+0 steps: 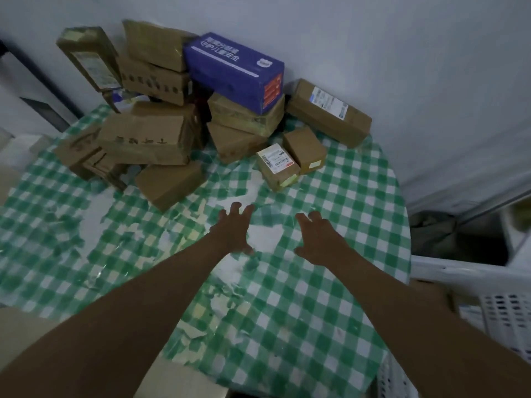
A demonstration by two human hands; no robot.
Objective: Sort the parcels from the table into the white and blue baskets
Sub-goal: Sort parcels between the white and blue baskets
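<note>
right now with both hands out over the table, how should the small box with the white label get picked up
Take the small labelled box across its two short side faces, coming down from above and from the near side with the right hand. It lies flat on the table at the front of the pile, label up, so its top and near faces are free, but a plain brown box sits tight against its far right side.
</note>
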